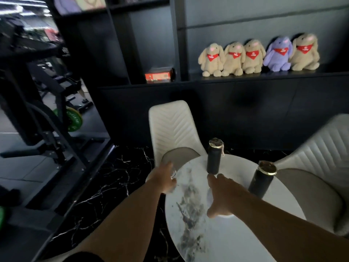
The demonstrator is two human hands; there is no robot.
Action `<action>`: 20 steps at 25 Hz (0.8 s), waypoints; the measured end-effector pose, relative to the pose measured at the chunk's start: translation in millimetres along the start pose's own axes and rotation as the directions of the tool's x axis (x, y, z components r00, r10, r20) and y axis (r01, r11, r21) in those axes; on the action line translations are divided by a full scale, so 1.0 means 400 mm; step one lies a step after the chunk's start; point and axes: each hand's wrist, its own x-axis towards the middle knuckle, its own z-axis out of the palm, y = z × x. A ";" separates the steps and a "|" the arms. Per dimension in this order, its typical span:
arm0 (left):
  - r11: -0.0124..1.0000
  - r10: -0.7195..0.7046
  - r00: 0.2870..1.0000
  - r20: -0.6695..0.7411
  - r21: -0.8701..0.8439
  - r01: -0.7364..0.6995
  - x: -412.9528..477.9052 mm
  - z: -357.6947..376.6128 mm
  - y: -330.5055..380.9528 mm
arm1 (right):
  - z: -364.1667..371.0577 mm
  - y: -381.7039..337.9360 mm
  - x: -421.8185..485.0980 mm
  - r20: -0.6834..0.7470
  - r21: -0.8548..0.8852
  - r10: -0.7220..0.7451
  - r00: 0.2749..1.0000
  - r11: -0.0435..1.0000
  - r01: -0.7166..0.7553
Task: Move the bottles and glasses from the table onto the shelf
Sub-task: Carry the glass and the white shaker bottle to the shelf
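- Near, a person's right hand (222, 197) hovers over the round marble table (217, 241), fingers spread apart and holding nothing, just short of the far bottle (214, 156)
- The left hand (164, 176) is at the table's left edge, closed round what looks like a clear glass (173, 174); blur hides how firm the hold is, and a loose hold so near the rim could drop the glass onto the dark marbled floor (113, 176)
- To the right stands the near bottle (261, 180), black with a gold cap, upright and close to the table's right rim; a sweep of the right forearm beside it could tip it off
- Two pale chairs (173, 129) crowd the far and right sides of the table, narrowing the way forward
- Far, the dark shelf (245, 77) carries a row of plush rabbits (258, 55) and a red box (159, 73); free room appears between box and rabbits, though the ledge looks shallow
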 end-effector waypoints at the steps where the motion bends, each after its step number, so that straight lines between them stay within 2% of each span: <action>1: 1.000 -0.007 0.999 -0.035 0.009 0.007 -0.020 -0.074 -0.026 | -0.051 -0.042 0.002 -0.011 0.039 -0.037 0.999 0.999 0.038; 4: 0.996 -0.055 0.986 -0.156 0.062 0.066 -0.084 -0.294 -0.109 | -0.203 -0.179 0.020 -0.079 0.034 -0.133 0.988 0.990 0.136; 9: 0.986 -0.137 0.939 -0.314 0.044 0.159 -0.151 -0.586 -0.245 | -0.407 -0.412 0.089 -0.195 -0.120 -0.241 0.951 0.968 0.220; 13: 0.976 -0.194 0.905 -0.379 0.013 0.215 -0.128 -0.717 -0.388 | -0.521 -0.581 0.203 -0.228 -0.198 -0.291 0.929 0.948 0.249; 20: 0.969 -0.229 0.892 -0.391 -0.007 0.246 0.076 -0.858 -0.695 | -0.650 -0.841 0.537 -0.241 -0.170 -0.290 0.926 0.952 0.254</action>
